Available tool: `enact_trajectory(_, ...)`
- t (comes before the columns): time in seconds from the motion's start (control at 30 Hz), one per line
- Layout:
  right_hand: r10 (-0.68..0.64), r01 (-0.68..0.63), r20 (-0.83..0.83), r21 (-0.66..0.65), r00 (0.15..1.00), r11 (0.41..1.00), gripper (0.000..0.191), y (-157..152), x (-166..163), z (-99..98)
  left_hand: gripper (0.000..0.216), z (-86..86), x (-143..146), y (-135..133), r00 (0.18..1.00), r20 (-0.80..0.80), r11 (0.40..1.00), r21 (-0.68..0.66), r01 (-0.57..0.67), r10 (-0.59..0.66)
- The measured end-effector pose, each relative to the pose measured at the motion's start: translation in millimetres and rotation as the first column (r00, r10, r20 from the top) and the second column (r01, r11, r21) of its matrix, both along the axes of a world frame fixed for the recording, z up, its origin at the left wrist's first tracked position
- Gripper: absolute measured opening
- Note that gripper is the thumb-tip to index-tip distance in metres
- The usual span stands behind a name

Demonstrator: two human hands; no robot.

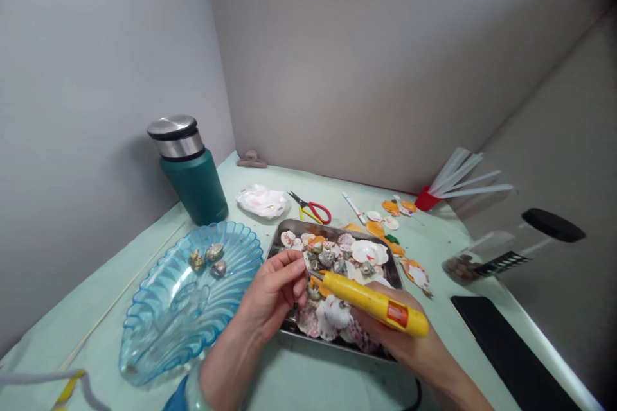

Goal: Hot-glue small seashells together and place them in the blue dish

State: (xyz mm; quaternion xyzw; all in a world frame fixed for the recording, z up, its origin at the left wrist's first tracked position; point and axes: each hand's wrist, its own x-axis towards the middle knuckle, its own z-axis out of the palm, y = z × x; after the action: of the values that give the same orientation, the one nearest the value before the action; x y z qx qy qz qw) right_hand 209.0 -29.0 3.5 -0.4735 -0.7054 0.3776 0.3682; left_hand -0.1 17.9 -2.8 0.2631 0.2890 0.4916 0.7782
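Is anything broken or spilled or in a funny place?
Nothing looks clearly broken or spilled. A bit untidy, though: several loose orange scallop shells lie on the pale green tabletop, outside the rectangular metal tray where white and mottled shells are heaped.

I read, lower centre: yellow pistol-shaped plastic glue gun [360,297], orange window [398,313]; reddish-speckled fan-shaped shell [308,320]. Lower left: translucent blue scallop-edged plastic dish [157,318]. Left: teal cylindrical metal flask [195,186], silver-and-black lid [172,126].
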Motion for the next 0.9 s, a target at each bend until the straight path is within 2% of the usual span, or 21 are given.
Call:
enact_trajectory(0.37,-0.028,0.027,0.023,0.037,0.999,0.999,0.017,-0.1,0.9,-7.5,0.022,1.5,0.7,0.7,1.000,0.001,1.000,-0.021,-0.012,0.012)
enact_trajectory(0.5,-0.037,0.033,0.041,0.082,0.998,0.996,0.012,-0.2,3.2,-11.2,0.022,2.1,1.2,0.7,1.000,-0.007,0.999,-0.028,-0.015,0.015)
enact_trajectory(0.63,-0.067,0.060,0.052,0.126,0.996,0.990,0.015,-0.9,5.5,-11.0,0.024,2.7,1.5,0.7,0.999,-0.020,0.999,-0.036,-0.028,0.028)
enact_trajectory(0.9,0.013,-0.027,0.088,0.151,0.996,0.988,0.008,0.4,4.6,-8.3,0.025,2.8,1.7,0.9,0.999,-0.028,0.999,-0.032,-0.042,0.042)
